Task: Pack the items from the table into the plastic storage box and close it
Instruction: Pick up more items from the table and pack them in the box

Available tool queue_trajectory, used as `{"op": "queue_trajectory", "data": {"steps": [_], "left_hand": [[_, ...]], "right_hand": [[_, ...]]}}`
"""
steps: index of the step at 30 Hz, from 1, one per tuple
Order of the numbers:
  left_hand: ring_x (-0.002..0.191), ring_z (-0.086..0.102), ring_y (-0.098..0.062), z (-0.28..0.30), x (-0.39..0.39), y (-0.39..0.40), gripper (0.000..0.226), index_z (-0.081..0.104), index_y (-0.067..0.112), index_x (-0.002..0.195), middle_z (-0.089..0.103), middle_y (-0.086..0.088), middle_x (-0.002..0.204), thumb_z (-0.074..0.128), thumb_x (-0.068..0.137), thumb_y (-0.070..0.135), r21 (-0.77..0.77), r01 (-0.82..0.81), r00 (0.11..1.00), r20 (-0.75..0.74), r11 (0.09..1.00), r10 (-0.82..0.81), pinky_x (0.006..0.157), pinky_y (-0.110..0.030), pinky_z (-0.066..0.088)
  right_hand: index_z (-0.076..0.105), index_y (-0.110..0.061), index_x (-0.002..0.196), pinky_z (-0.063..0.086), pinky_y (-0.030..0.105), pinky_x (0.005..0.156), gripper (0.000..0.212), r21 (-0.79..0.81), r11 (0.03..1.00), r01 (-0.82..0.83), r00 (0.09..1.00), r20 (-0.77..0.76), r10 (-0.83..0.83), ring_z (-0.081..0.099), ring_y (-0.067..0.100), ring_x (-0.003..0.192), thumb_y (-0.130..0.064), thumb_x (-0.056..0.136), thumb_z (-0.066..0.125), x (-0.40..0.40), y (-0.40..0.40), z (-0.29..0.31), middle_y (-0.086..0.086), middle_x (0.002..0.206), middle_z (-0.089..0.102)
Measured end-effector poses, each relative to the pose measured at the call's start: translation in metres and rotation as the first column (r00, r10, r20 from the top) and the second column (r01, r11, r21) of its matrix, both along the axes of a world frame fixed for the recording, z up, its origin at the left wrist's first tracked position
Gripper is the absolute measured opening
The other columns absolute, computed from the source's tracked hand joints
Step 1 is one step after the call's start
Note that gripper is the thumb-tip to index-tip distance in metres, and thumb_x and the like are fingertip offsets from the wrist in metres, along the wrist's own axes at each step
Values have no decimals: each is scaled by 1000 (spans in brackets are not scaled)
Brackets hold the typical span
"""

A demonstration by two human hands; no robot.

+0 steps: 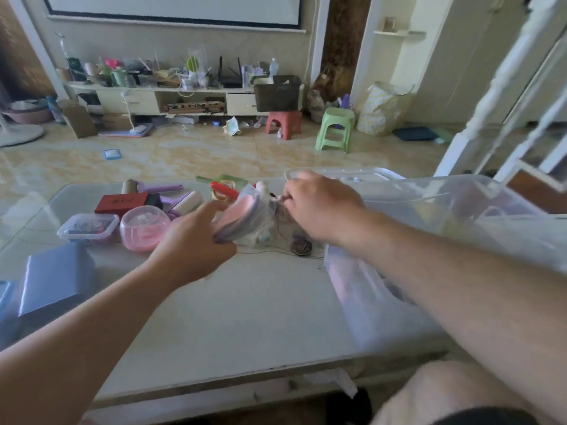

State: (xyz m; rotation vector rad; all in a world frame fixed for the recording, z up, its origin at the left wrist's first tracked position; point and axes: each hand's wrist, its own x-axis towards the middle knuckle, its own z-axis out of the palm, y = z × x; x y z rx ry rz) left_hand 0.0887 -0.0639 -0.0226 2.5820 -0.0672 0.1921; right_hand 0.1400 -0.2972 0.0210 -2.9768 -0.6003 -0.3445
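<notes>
A clear plastic storage box (460, 216) stands open on the right of the table, with its clear lid (352, 174) lying behind it. My left hand (196, 240) grips a clear bag of pink pads (245, 216) in the middle of the table. My right hand (319, 204) is closed on the far end of the same bag, near some thin cords. A pink round container (144, 228), a small clear lidded box (87, 227), a red box (121, 204), purple lint rollers (181, 200) and a blue box (55, 277) lie to the left.
A small dark round object (302, 245) with thin wire lies by the storage box. Red and green items (224, 187) sit at the table's far edge. Beyond the table are a green stool (336, 128), a red stool (283, 122) and a cluttered cabinet (184, 99).
</notes>
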Motion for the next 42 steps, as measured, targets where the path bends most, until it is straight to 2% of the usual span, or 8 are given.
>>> {"op": "queue_trajectory", "data": {"steps": [5,12,16,22,27,32,36,42], "left_hand": [[81,67,-14,77,15,-93,62,45,49,130,67,11,102,72,75,35,49,244,966,74,968,-248,69,-35,60],[85,62,-17,71,57,-254,52,58,40,127,68,10,98,63,76,29,231,488,851,89,842,-518,71,-32,56],[82,60,-20,27,86,-324,33,61,38,105,65,11,87,56,74,27,311,533,832,-24,787,-554,64,-31,51],[104,64,-26,-18,132,-399,43,58,39,122,64,4,112,60,81,27,392,580,810,-187,714,-555,73,-34,49],[99,64,-29,-39,149,-445,42,54,34,126,63,-1,109,61,89,18,513,541,811,-107,667,-575,65,-34,42],[84,57,-28,-63,151,-481,41,46,27,126,62,-7,103,67,91,19,500,556,800,-104,664,-591,66,-37,42],[79,53,-26,-78,155,-488,41,49,28,127,54,-3,90,66,91,17,498,589,779,-139,637,-611,68,-38,46],[102,63,-31,-84,162,-473,50,56,35,128,64,-5,113,65,86,8,400,736,642,-156,546,-751,87,-41,52]], "right_hand": [[69,-18,111,48,40,86,23,17,988,151,985,-84,-149,55,26,97,-36,106,54,-16,-142,65,1,105,51],[73,-21,99,53,40,91,30,-243,880,408,816,-335,-471,66,24,96,-41,106,52,-15,-291,16,5,105,72],[74,-24,98,55,40,90,19,-319,878,357,747,-467,-474,66,23,91,-39,102,62,4,-330,-14,1,96,71],[74,-10,99,44,27,65,34,-585,801,125,656,-557,-510,59,25,83,-41,104,59,48,-352,-60,1,93,67],[74,-8,107,44,25,62,39,-607,787,107,465,-670,-580,60,20,82,-45,100,65,56,-363,-73,3,96,69],[59,-12,102,42,21,52,5,-517,793,321,596,-541,-594,52,16,66,-14,102,63,62,-367,-65,4,81,54],[71,-7,102,48,32,59,12,-388,812,436,664,-470,-582,63,22,72,-9,96,62,65,-371,-63,9,83,66],[73,-16,108,61,37,74,26,-268,816,512,682,-451,-576,68,26,82,-4,91,58,67,-379,-59,8,93,72]]}}
